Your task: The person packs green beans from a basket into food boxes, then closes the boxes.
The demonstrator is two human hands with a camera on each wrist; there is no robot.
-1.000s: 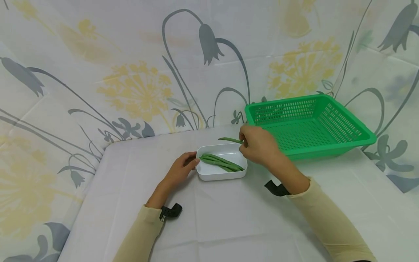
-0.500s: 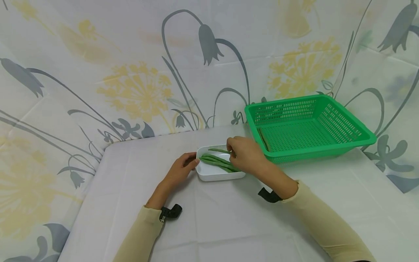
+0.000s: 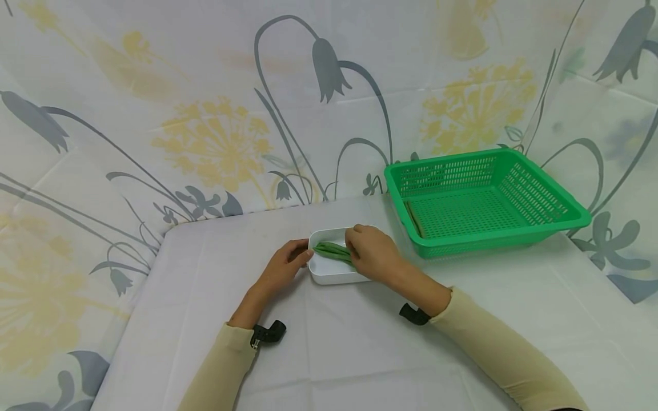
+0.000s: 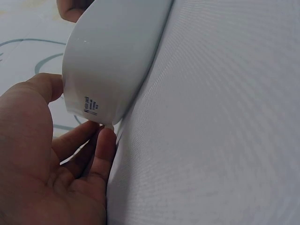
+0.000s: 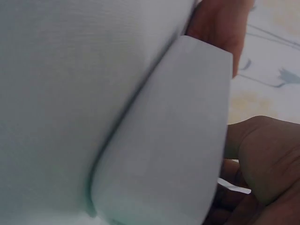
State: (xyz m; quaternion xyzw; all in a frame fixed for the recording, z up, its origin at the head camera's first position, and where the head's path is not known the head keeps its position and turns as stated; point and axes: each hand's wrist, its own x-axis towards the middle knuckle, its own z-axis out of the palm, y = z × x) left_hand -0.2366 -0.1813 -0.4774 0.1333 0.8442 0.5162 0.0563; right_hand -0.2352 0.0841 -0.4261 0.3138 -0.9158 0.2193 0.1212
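- Floral cloth behind the dish;
- beans inside it; basket beyond its right;
- my left hand holds its left end;
- my right hand is over its right half; its grip I can't tell

- Left sleeve: long, plain, pale beige cloth, ending at the wrist.
- Right sleeve: matching beige, close-fitting, with small creases in the cloth.
- Left wrist camera: small, black, rounded at one end, with a little silvery metal piece.
- Right wrist camera: black, partly hidden by the arm.
- Left hand and right hand: bare.
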